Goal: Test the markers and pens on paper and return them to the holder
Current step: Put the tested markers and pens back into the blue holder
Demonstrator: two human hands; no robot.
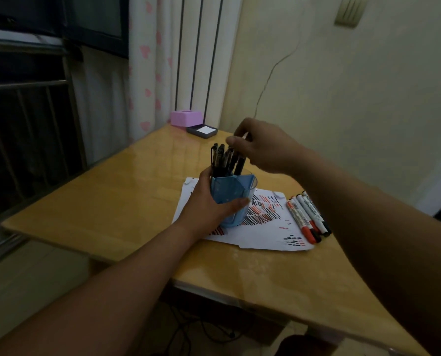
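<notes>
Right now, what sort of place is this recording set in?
Most likely a room in a home, at a wooden desk set in a corner. A heart-patterned curtain hangs beside a barred window. On the desk are a pink box, a pen holder and scribbled paper.

Dim indoor light, soft glare on glossy table [111, 201], dark forearms, wide-angle bending at edges

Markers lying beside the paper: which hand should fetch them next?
Right. The markers lie on its side, and the left hand grips the holder, steadying it. The right hand must first let go of the pen it pinches.
</notes>
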